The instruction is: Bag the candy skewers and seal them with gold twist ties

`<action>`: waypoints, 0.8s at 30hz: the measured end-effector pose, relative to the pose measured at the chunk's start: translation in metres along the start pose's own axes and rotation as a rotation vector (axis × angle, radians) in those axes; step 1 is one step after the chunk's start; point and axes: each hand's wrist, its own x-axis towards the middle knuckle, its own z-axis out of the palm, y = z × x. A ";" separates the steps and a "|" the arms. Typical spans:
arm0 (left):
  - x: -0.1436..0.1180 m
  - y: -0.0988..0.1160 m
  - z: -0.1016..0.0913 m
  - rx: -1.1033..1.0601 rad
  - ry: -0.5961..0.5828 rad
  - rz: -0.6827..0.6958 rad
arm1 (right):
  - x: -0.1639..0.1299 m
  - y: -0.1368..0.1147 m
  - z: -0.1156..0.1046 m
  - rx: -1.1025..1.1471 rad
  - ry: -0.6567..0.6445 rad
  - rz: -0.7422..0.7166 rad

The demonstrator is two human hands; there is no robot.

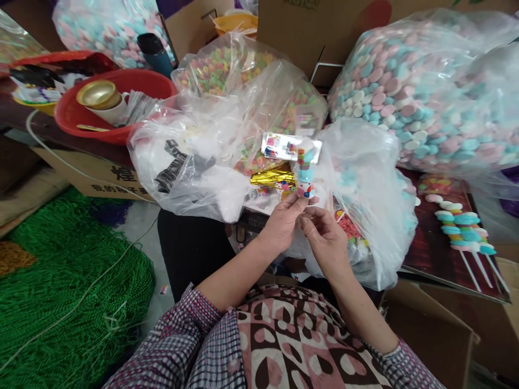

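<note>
My left hand [284,220] is closed around the lower end of a marshmallow skewer [305,172] in a printed clear bag, which stands upright above my fingers. Just beside it, my right hand [327,237] is pinched at thumb and fingertips below the bag; whatever lies between them is too small to make out. Behind the skewer lie a stack of printed bags [279,145] and a bundle of gold twist ties [272,177]. To the right of my hands are red candy rings [347,226] in a plastic bag.
Marshmallows fill a big clear bag [405,97] at the right. Finished skewers [464,229] lie on a dark board [430,254]. A red basin [115,78] and a bottle [156,54] stand back left. Green cords [81,281] are heaped at the left.
</note>
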 end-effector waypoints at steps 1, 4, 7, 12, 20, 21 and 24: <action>0.000 0.000 0.001 -0.019 -0.001 -0.003 | 0.000 0.001 0.000 -0.004 0.026 -0.005; -0.001 0.002 0.003 -0.050 0.003 0.006 | 0.001 0.005 0.001 -0.062 0.056 -0.044; -0.002 0.001 0.005 -0.043 0.010 0.024 | 0.003 0.008 0.002 -0.102 0.080 -0.100; -0.003 0.004 0.002 0.040 -0.047 0.044 | 0.005 0.008 -0.001 -0.004 0.014 -0.016; 0.003 0.038 -0.002 -0.013 -0.001 0.149 | -0.009 0.010 -0.018 -0.038 -0.120 0.073; 0.004 0.039 -0.001 -0.002 0.036 0.138 | -0.011 0.009 -0.019 -0.040 -0.146 0.066; 0.006 0.034 -0.001 -0.010 0.105 0.092 | -0.014 0.006 -0.018 -0.077 -0.195 0.027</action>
